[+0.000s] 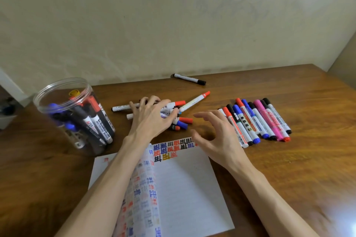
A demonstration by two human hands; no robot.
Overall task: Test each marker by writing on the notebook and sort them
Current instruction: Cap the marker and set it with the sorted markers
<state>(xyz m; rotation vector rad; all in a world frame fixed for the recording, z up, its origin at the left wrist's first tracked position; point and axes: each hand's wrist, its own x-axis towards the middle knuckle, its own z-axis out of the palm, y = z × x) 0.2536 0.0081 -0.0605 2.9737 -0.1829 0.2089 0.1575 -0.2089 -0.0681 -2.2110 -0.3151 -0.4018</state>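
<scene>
1. Head view: a wood-grain desk (300,90) carries a round clear plastic jar (46,92) holding capped markers with white, black and grey barrels.
2. An open notebook (192,188) with pale ruled paper lies at the near edge, with rows of blocky red, blue, black and yellow test marks along its top.
3. Slim cylindrical markers lie in a loose pile (183,121) beyond the notebook. A tidy row (256,121) lies to the right (one is pink), and a lone black-capped marker (189,79) lies near the wall.
4. The left hand (148,119) lies palm down on the pile, fingers splayed and bent. Whether its grip pinches one, I cannot tell.
5. The right hand (215,134) hovers between pile and row, its grip spread, fingers curved, holding nothing.
</scene>
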